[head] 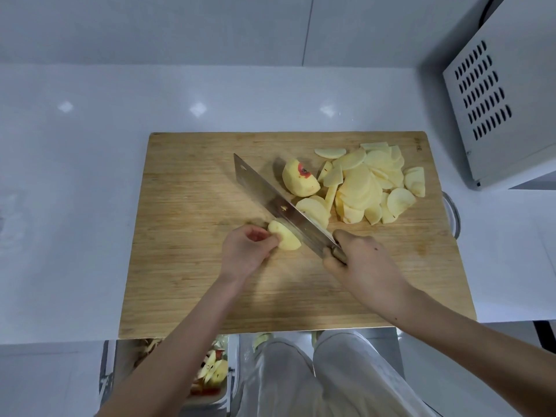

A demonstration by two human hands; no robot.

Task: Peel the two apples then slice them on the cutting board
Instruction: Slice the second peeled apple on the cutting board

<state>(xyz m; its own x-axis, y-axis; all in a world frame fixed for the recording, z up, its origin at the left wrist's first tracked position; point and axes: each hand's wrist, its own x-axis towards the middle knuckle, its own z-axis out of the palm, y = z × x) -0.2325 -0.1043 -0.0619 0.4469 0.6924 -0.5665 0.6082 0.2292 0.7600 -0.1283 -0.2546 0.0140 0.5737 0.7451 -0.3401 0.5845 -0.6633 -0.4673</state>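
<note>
Left hand (pixel 244 251) on apple piece (pixel 288 237), right hand (pixel 362 267) on cleaver (pixel 264 191); board (pixel 186 191) bare leftward

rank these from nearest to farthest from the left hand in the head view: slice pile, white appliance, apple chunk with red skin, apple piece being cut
From the left hand:
1. apple piece being cut, held at its fingertips.
2. apple chunk with red skin, up and to the right.
3. slice pile, farther right.
4. white appliance, far right corner.
</note>
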